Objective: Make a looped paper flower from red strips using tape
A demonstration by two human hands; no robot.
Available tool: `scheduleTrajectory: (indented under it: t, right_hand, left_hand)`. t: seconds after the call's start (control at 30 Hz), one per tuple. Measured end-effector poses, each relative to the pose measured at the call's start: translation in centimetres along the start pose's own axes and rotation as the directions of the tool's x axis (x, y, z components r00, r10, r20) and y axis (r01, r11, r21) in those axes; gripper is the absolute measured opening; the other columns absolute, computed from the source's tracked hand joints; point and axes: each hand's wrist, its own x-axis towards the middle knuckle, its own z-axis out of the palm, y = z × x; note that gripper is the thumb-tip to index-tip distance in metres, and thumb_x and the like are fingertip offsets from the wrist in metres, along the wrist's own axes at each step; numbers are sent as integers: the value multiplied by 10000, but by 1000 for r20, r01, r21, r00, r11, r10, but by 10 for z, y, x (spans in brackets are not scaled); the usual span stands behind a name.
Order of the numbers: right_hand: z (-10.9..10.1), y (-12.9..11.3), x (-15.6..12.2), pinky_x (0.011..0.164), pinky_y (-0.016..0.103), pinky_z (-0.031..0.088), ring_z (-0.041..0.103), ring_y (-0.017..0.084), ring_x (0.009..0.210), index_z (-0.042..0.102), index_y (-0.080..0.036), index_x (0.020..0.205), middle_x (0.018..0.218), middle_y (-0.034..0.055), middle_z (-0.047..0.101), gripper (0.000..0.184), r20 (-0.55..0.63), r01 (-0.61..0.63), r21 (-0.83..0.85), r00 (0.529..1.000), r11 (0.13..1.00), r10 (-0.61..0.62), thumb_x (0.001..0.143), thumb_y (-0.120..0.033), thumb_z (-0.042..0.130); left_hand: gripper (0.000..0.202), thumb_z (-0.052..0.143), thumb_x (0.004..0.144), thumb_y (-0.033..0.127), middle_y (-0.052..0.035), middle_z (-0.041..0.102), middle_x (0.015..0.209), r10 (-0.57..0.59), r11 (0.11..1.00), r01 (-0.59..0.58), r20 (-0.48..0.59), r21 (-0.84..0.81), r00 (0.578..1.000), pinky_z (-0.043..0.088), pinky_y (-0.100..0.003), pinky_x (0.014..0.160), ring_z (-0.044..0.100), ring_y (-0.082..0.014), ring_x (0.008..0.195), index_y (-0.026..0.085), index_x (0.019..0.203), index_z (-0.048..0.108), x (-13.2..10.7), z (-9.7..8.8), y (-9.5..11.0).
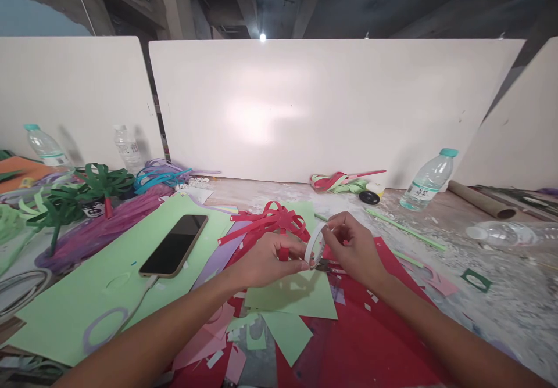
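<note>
A thin white roll of tape (314,245) is held up between my two hands above the paper. My right hand (355,251) pinches its upper right edge. The fingers of my left hand (270,260) close on its lower left side. A strip of red paper shows between my left fingers, below a red paper flower (285,218) with looped petals. Scissors (329,267) lie under the roll, partly hidden by my right hand. Beneath my hands are light green paper (296,298) and red paper (370,330).
A phone (174,245) with a cable lies on green paper at left. Green paper flowers (104,184) stand beyond it. Near the white board (349,103) are a red-green paper bundle (335,182) and an upright water bottle (429,182). Another bottle (514,233) lies at right.
</note>
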Motion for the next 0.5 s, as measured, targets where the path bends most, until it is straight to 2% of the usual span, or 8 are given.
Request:
scheduleTrajectory:
  t: [0.1, 0.2, 0.33, 0.5]
  right_hand:
    - [2, 1, 0, 458, 250, 347, 484, 143, 514, 412, -240, 760, 575, -36, 472, 198, 47, -99, 85, 994, 991, 95, 853, -382, 512]
    - [3, 0, 1, 431, 245, 343, 488, 141, 485, 378, -244, 739, 556, -41, 486, 228, 89, -198, 168, 979, 966, 185, 838, -397, 515]
    - [6, -2, 3, 383, 234, 333, 434, 114, 384, 364, -247, 759, 531, -60, 534, 217, 237, -379, 277, 918, 883, 319, 805, -372, 537]
    - [9, -7, 1, 389, 206, 361, 543, 123, 478, 455, -226, 829, 607, -38, 570, 135, 434, -502, 370, 837, 782, 333, 778, -315, 542]
  left_hand:
    - [173, 597, 815, 290, -24, 669, 814, 7, 1000, -7, 4, -11, 1000, 423, -235, 676, 574, -148, 759, 191, 875, 726, -1, 0, 1]
    - [147, 602, 803, 257, -19, 671, 808, -8, 1000, 8, -13, -24, 1000, 425, -231, 679, 576, -147, 763, 190, 863, 718, -1, 0, 0]
    - [140, 606, 794, 250, -20, 662, 784, -18, 999, 17, -38, -31, 999, 419, -233, 659, 559, -144, 734, 181, 848, 715, -1, 0, -3]
    - [160, 621, 787, 279, -32, 675, 809, -7, 997, 4, -44, -79, 999, 429, -240, 673, 567, -153, 754, 181, 868, 717, 0, 0, -6]
